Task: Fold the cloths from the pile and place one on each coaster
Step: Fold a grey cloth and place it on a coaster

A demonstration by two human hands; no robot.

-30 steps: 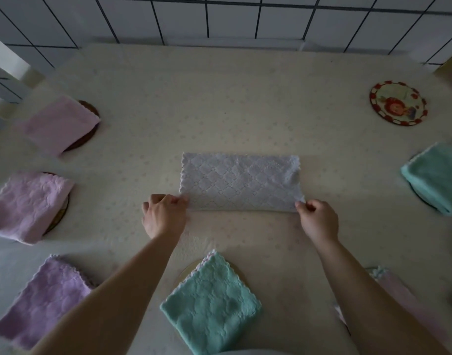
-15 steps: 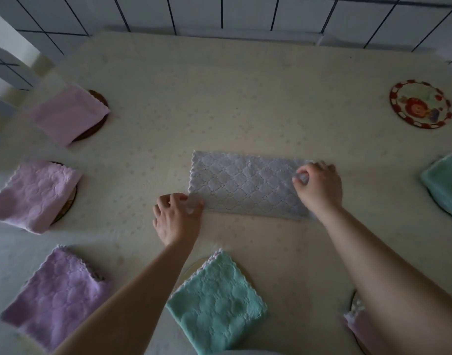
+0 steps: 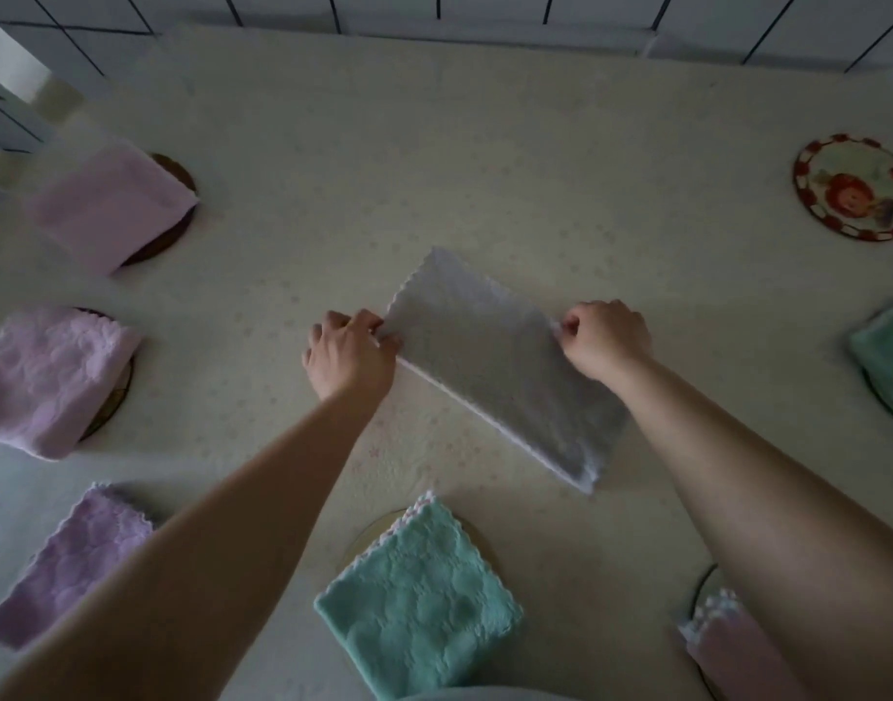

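Observation:
A grey cloth (image 3: 490,366), folded into a long strip, lies slanted in the middle of the table, one end pointing far-left and the other near-right. My left hand (image 3: 351,354) pinches its left edge. My right hand (image 3: 604,339) pinches its right edge. A round coaster with a red rim and a cartoon picture (image 3: 854,187) sits bare at the far right. Folded cloths cover the other coasters: pink cloths (image 3: 108,207) (image 3: 50,376) and a purple cloth (image 3: 75,559) on the left, a teal cloth (image 3: 419,604) in front.
Another teal cloth (image 3: 887,359) lies on a coaster at the right edge, and a pink cloth (image 3: 728,645) on a coaster at the near right, partly behind my right arm. A tiled wall (image 3: 485,7) runs behind the cream tablecloth (image 3: 434,169).
The grey strip has been turned from lying sideways to lying slanted. My right hand went from its right end to its far edge, and my left hand shifted up along the left edge.

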